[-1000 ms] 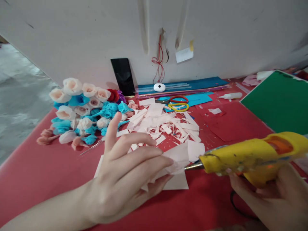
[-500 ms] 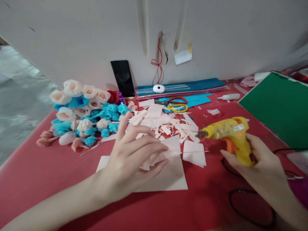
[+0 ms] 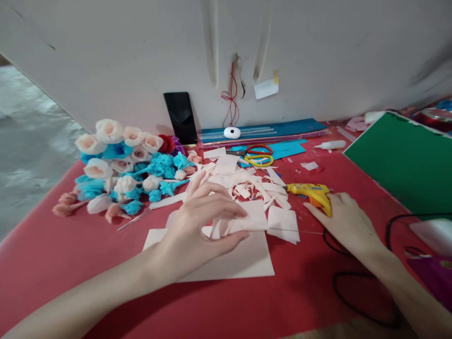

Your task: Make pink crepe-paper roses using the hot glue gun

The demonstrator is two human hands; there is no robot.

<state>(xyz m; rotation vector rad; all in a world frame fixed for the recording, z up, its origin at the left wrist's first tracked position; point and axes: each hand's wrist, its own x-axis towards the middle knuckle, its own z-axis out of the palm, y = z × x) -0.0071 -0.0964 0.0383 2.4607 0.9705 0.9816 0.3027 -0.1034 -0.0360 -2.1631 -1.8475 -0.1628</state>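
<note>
My left hand (image 3: pixel 197 221) pinches a folded piece of pale pink paper (image 3: pixel 243 220) between thumb and fingers, just above a larger pink sheet (image 3: pixel 243 261) lying on the red table (image 3: pixel 70 263). My right hand (image 3: pixel 344 221) rests on the handle of a yellow glue gun (image 3: pixel 310 190), which lies on its side on the table with its nozzle pointing left. The fingers lie loosely over the gun. A square pink piece (image 3: pixel 284 223) lies between the two hands.
A heap of pink, white and blue paper flowers (image 3: pixel 123 165) sits at the left. Pink scraps (image 3: pixel 243 181), scissors (image 3: pixel 256 155), blue sheets (image 3: pixel 278 127), a black phone (image 3: pixel 181 117) and a glue bottle (image 3: pixel 330 145) lie behind. A green board (image 3: pixel 406 160) and black cable (image 3: pixel 353 282) are right.
My right hand has carried the glue gun away from the paper, to the right and back, and laid it on the table. My left hand kept hold of the pink paper.
</note>
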